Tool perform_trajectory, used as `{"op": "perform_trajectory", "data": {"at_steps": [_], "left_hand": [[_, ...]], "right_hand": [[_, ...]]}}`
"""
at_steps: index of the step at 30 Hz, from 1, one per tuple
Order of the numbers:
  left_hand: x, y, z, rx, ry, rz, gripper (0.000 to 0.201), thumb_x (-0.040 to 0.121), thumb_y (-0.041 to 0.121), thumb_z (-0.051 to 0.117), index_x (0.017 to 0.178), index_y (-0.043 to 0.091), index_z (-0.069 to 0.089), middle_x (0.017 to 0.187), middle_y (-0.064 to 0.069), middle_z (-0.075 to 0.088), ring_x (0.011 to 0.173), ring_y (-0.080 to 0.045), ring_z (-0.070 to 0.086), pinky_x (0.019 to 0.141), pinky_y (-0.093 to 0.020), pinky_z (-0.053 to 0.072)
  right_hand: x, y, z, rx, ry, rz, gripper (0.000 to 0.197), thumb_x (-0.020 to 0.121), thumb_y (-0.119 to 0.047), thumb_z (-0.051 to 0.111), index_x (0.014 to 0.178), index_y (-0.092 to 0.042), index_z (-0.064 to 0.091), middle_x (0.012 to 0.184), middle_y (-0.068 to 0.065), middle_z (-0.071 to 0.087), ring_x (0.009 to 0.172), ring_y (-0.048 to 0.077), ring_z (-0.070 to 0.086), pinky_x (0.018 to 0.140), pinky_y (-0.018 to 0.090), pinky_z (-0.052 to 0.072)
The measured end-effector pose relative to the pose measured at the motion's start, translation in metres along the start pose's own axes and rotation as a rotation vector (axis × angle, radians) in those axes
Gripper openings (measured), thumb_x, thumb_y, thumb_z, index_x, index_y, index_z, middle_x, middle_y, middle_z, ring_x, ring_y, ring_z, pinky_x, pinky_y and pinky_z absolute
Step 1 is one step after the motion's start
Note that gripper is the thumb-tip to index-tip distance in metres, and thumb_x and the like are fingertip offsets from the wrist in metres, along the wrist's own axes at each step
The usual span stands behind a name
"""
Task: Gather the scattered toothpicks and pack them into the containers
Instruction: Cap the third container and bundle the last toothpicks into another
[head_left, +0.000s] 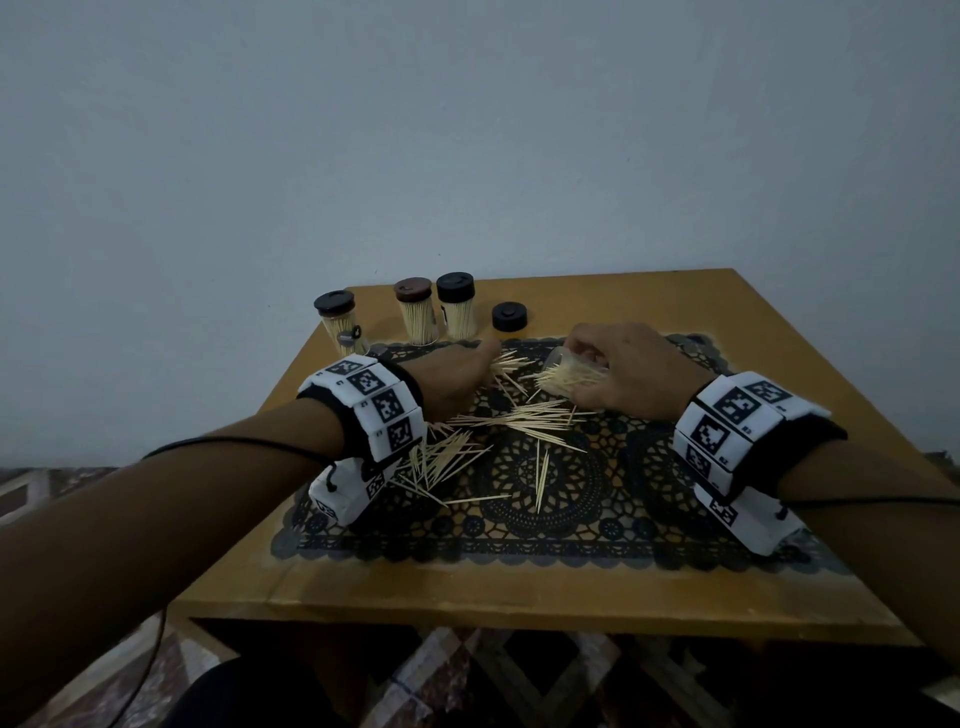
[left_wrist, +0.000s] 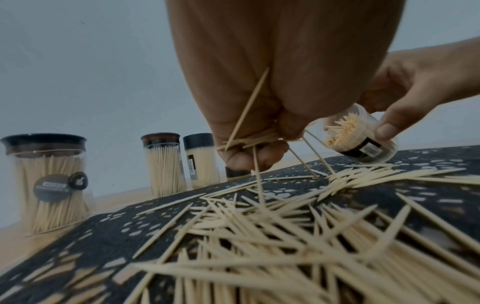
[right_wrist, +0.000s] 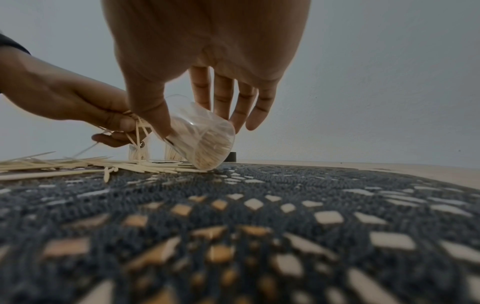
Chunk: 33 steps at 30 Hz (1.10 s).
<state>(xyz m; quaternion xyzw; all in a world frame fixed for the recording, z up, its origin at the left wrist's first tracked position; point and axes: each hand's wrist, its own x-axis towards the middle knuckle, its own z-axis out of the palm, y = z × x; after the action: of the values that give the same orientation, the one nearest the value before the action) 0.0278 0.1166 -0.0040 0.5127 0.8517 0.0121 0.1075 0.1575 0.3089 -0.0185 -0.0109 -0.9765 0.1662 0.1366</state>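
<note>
Three capped jars (head_left: 415, 312) at 11 o'clock on the counter (head_left: 779, 322) look full; the right hand (head_left: 631, 371) grips the tilted open jar (left_wrist: 361, 135), partly filled; the left hand (head_left: 457, 376) pinches some toothpicks (left_wrist: 249, 139); many loose toothpicks (head_left: 498, 431) remain on the mat (head_left: 649, 519).

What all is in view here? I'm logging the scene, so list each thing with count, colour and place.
capped containers: three, clear, full of toothpicks, two black caps and one brown, back left of table
loose cap: one, black, right of those containers
open container: one, clear, partly filled, tilted with base edge on mat
scattered toothpicks: many, pale wood, across the mat
mat: one, black lace, on table
table: one, yellow-brown wood
wall: grey, behind
left hand: pinches a bunch of toothpicks
right hand: holds the open container
wrist bands: two, white with black markers
</note>
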Motion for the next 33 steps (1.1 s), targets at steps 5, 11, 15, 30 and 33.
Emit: {"op": "perform_trajectory", "data": {"at_steps": [5, 11, 15, 30, 33], "left_hand": [[0.002, 0.005, 0.000, -0.001, 0.013, 0.019, 0.030, 0.093, -0.003, 0.040, 0.122, -0.002, 0.031, 0.114, -0.021, 0.054, 0.093, -0.031, 0.051, 0.076, -0.036, 0.040], [0.010, 0.018, -0.001, 0.059, -0.016, 0.047, 0.008, 0.093, -0.001, 0.038, 0.096, 0.006, 0.037, 0.096, -0.014, 0.044, 0.076, -0.018, 0.036, 0.068, -0.029, 0.027], [0.015, 0.025, -0.004, 0.080, -0.013, 0.076, 0.007, 0.095, 0.001, 0.037, 0.094, 0.007, 0.039, 0.092, -0.013, 0.040, 0.076, -0.023, 0.035, 0.069, -0.030, 0.027], [0.011, 0.035, -0.013, -0.284, 0.122, 0.009, 0.055, 0.086, -0.001, 0.058, 0.134, 0.009, 0.035, 0.122, -0.010, 0.055, 0.106, -0.026, 0.055, 0.086, -0.042, 0.051], [0.006, 0.028, -0.010, -0.348, 0.260, 0.003, 0.039, 0.084, -0.006, 0.059, 0.118, 0.010, 0.049, 0.108, -0.006, 0.061, 0.098, -0.022, 0.059, 0.083, -0.040, 0.053]], "right_hand": [[0.000, -0.001, 0.001, -0.002, -0.003, -0.021, 0.040, 0.076, -0.029, 0.079, 0.108, -0.012, 0.061, 0.096, 0.004, 0.064, 0.079, 0.021, 0.057, 0.063, 0.028, 0.041], [0.000, -0.002, 0.000, -0.004, -0.005, -0.035, 0.040, 0.075, -0.030, 0.078, 0.107, -0.012, 0.062, 0.095, 0.004, 0.065, 0.080, 0.021, 0.057, 0.065, 0.031, 0.044], [0.000, -0.003, 0.000, -0.003, -0.006, -0.038, 0.039, 0.075, -0.031, 0.078, 0.105, -0.012, 0.062, 0.093, 0.003, 0.064, 0.078, 0.021, 0.057, 0.065, 0.031, 0.044], [0.001, -0.003, 0.001, -0.021, -0.012, -0.025, 0.041, 0.074, -0.029, 0.077, 0.109, -0.012, 0.062, 0.097, 0.004, 0.065, 0.081, 0.021, 0.058, 0.068, 0.034, 0.049], [0.001, -0.002, 0.001, -0.008, -0.013, -0.023, 0.042, 0.075, -0.029, 0.078, 0.109, -0.012, 0.063, 0.098, 0.003, 0.066, 0.081, 0.020, 0.059, 0.067, 0.034, 0.051]]}}
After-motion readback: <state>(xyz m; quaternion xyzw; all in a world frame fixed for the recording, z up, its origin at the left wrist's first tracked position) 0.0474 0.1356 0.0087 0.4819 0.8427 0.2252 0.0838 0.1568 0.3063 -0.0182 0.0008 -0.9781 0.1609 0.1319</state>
